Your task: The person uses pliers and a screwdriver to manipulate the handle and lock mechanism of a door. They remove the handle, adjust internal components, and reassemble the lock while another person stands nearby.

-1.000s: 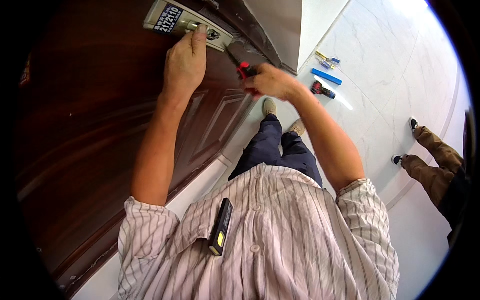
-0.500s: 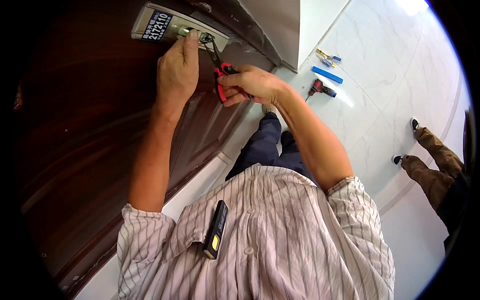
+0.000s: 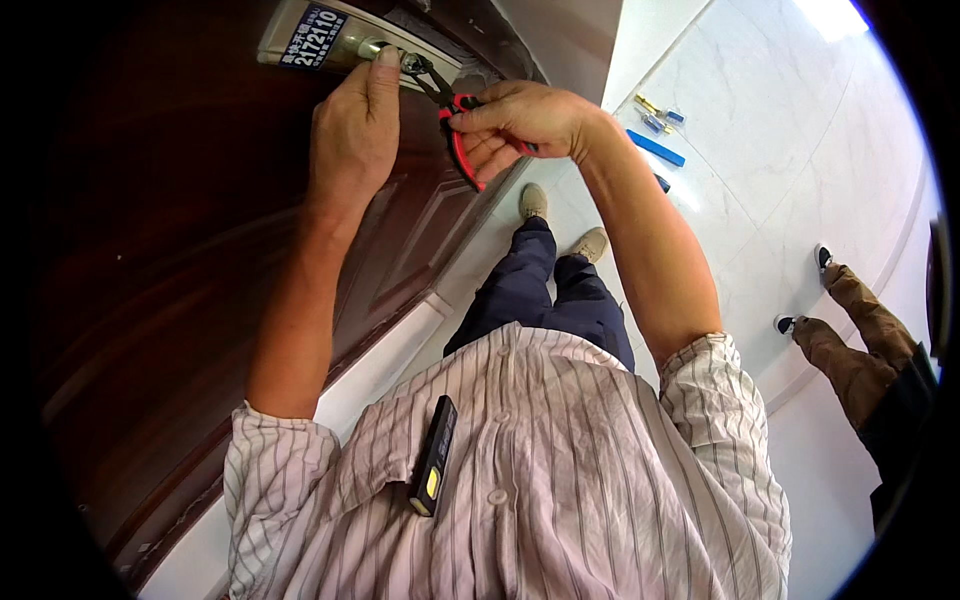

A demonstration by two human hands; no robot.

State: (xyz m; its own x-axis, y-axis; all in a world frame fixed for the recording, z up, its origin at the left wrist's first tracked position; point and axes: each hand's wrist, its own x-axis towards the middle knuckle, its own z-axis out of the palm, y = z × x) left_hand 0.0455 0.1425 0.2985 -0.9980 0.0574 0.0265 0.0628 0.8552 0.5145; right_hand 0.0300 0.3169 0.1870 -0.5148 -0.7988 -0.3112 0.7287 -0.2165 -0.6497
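Observation:
A long pale metal lock plate point(image 3: 440, 62) with a blue-and-white sticker point(image 3: 315, 38) is fixed to the dark brown door point(image 3: 180, 230). My left hand point(image 3: 355, 130) is closed at the door handle point(image 3: 372, 47), its thumb on the metal there and its other fingers hidden behind the hand. In my right hand point(image 3: 525, 120) is a pair of pliers point(image 3: 460, 145) with red and black grips. Their handles are spread, and the dark jaws reach the round lock cylinder point(image 3: 412, 64) just beside my left thumb. Whether the jaws grip it is too small to tell.
On the pale tiled floor to the right lie a blue bar-shaped case point(image 3: 655, 149) and small brass-and-blue tools point(image 3: 660, 115). My right forearm mostly covers a drill. Another person's brown-trousered legs point(image 3: 855, 350) stand far right. A black lamp point(image 3: 432, 460) hangs on my shirt.
The pliers' handles have spread wider and swung to the right with my right hand. My right forearm now covers most of the drill. My left hand stays at the handle.

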